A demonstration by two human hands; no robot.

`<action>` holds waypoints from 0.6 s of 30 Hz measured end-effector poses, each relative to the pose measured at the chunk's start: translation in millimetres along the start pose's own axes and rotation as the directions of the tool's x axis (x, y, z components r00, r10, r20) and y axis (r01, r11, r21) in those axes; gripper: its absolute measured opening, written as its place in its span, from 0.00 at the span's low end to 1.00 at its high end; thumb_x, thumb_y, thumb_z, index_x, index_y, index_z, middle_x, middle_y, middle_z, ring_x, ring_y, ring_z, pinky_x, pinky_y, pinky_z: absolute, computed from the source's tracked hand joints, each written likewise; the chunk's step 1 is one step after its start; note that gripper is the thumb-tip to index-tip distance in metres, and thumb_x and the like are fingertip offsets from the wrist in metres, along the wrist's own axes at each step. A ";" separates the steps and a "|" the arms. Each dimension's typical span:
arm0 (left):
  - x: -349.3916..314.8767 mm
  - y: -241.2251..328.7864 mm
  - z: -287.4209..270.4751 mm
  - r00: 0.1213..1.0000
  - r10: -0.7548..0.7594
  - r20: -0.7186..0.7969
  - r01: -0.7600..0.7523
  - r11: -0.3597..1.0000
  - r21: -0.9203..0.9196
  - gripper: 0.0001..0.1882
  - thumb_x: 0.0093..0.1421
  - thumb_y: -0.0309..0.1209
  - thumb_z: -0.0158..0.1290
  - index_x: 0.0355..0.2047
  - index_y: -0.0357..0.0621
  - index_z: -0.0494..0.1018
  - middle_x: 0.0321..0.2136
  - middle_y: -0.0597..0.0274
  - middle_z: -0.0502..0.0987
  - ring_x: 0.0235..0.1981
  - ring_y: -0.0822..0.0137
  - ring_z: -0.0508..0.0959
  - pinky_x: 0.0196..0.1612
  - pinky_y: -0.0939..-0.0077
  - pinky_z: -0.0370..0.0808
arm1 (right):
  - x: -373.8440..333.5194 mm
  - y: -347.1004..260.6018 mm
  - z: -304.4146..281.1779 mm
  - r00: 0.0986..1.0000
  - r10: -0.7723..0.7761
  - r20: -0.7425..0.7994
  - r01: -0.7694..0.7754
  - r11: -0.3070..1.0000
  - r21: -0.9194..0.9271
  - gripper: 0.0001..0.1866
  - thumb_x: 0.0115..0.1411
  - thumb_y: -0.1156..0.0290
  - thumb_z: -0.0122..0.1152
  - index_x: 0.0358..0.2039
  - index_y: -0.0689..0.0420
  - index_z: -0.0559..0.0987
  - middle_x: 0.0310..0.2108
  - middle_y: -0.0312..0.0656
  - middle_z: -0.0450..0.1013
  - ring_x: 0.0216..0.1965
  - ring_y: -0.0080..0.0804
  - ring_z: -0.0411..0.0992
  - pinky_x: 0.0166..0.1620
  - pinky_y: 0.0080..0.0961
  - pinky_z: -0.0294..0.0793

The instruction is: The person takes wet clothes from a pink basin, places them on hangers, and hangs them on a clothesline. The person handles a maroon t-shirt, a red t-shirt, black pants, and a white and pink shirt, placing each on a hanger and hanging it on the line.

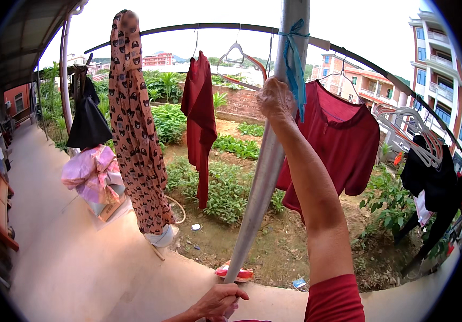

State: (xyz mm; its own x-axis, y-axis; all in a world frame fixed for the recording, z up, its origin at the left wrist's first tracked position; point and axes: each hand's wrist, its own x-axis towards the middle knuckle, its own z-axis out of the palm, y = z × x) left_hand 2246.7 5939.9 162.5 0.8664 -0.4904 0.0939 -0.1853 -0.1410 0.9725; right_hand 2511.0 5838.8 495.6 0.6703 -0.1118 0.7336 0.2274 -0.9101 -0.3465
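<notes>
A thick grey metal post (pixel 257 193) slants through the middle, with a blue strip (pixel 294 64) tied near its top. High up, my right hand (pixel 275 101) is closed against the post; its fingertips are hidden. Just left of that hand, the end of a white and orange hanger (pixel 236 53) comes close to the fingers. Low down, my left hand (pixel 219 301) is curled beside the foot of the post, a bit of pink and grey showing under it. A dark red top (pixel 338 134) hangs right of the post, and dark red trousers (pixel 199 118) hang to its left.
A curved rail (pixel 188 28) carries a long patterned garment (pixel 133 112), several white hangers (pixel 419 134) and dark clothes (pixel 430 174). A pink bundle (pixel 92 169) stands on the concrete walkway (pixel 75 247). Beyond the ledge lie garden plants (pixel 217 182). A red packet (pixel 235 272) lies by the post.
</notes>
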 end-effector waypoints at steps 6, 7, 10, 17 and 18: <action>-12.8 -19.4 -6.2 0.989 -0.149 0.007 0.147 0.964 -0.219 0.13 0.56 0.16 0.39 0.33 0.36 0.75 0.26 0.64 0.72 0.29 0.75 0.72 0.35 0.82 0.71 | 5.6 -16.2 -1.7 0.978 0.182 -0.104 -0.170 0.978 0.122 0.12 0.56 0.67 0.57 0.38 0.58 0.78 0.39 0.48 0.75 0.43 0.43 0.74 0.43 0.35 0.75; -12.3 -23.6 -5.0 0.994 -0.107 -0.002 0.104 0.972 -0.209 0.14 0.56 0.16 0.39 0.33 0.36 0.75 0.27 0.64 0.73 0.30 0.75 0.72 0.35 0.82 0.71 | 9.7 -14.5 -5.2 0.985 0.158 -0.070 -0.151 0.984 0.095 0.11 0.56 0.67 0.57 0.37 0.57 0.79 0.39 0.48 0.75 0.43 0.43 0.74 0.44 0.35 0.75; -12.1 -38.0 -5.6 1.000 -0.022 -0.015 0.020 0.985 -0.172 0.14 0.56 0.15 0.38 0.33 0.35 0.75 0.31 0.61 0.74 0.32 0.74 0.73 0.36 0.82 0.72 | 13.5 -17.7 -17.3 0.994 0.085 -0.068 -0.083 0.996 0.029 0.09 0.54 0.67 0.58 0.35 0.55 0.80 0.37 0.46 0.76 0.41 0.43 0.75 0.43 0.35 0.75; -12.5 -26.4 -4.6 0.999 0.016 -0.028 -0.026 0.917 -0.398 0.16 0.51 0.10 0.37 0.32 0.33 0.74 0.34 0.58 0.76 0.36 0.72 0.75 0.39 0.81 0.72 | 16.5 -11.7 -13.6 0.917 -0.187 -0.354 0.149 0.980 -0.131 0.06 0.52 0.71 0.59 0.27 0.60 0.79 0.27 0.51 0.76 0.32 0.43 0.77 0.33 0.34 0.78; -12.1 -23.3 -4.8 0.999 0.040 -0.033 -0.049 0.941 -0.336 0.17 0.50 0.10 0.37 0.31 0.33 0.74 0.34 0.58 0.76 0.36 0.72 0.75 0.39 0.82 0.72 | 12.3 -9.5 -11.2 0.896 -0.215 -0.389 0.177 0.975 -0.131 0.06 0.52 0.71 0.58 0.26 0.60 0.78 0.25 0.52 0.76 0.30 0.45 0.77 0.31 0.34 0.78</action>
State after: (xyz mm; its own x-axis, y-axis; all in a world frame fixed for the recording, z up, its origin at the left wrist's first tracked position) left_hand 2242.7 5953.2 139.8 0.8733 -0.4666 0.1401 -0.0613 0.1801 0.9817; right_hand 2509.3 5841.5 514.5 0.2768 -0.0596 0.9591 0.2483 -0.9597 -0.1314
